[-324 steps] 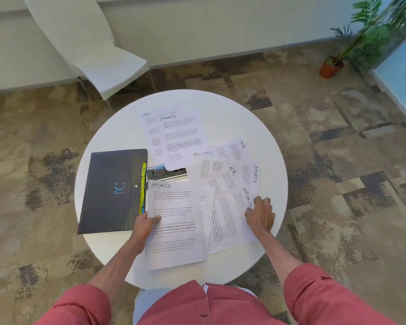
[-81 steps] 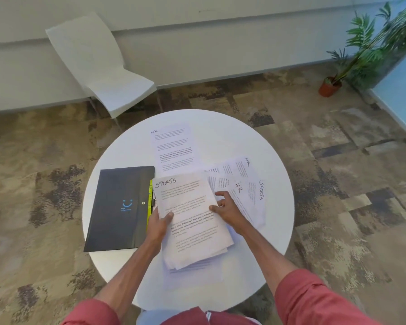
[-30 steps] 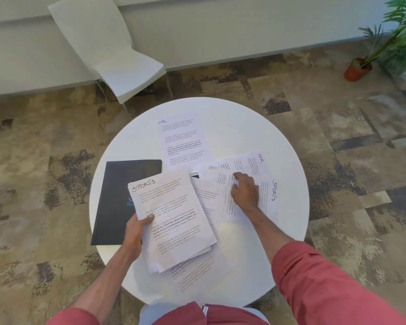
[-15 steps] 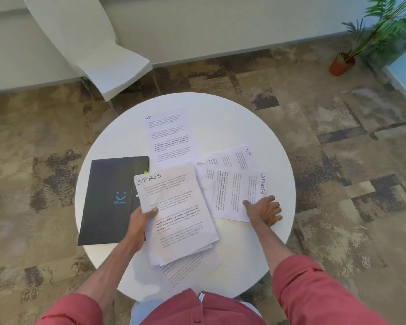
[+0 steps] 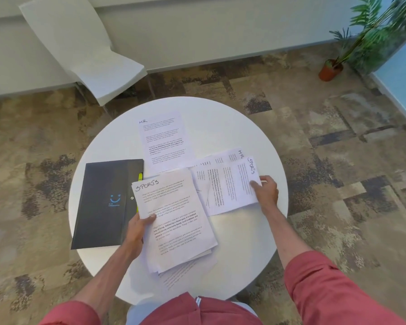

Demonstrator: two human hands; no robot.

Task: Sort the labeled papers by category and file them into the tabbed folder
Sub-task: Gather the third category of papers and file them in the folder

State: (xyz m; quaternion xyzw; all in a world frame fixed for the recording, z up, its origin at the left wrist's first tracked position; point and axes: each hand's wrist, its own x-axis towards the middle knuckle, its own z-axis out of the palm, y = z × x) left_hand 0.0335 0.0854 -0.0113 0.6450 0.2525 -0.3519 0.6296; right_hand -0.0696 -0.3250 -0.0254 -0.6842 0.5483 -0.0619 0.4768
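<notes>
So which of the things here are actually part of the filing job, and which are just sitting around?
Part of the job:
SPORTS stack in the left hand
SPORTS sheet pinched by the right hand
HR sheet at the far side
HR sheet under the SPORTS sheet
dark folder

Just lying about:
white chair
potted plant

— The folder [image 5: 103, 205] lies on the left of the table [image 5: 220, 120], and the SPORTS stack [image 5: 174, 221] sits just right of it, overlapping its right edge.

— The left hand [image 5: 136, 231] is at that stack's left edge. An HR sheet [image 5: 164, 139] lies behind the stack, toward the far side.

— To the right, more sheets [image 5: 223, 184] lie turned sideways, with the right hand [image 5: 266, 192] on their right end.

— Past the table, a chair [image 5: 80, 48] stands far left and a plant [image 5: 361, 38] far right.
</notes>
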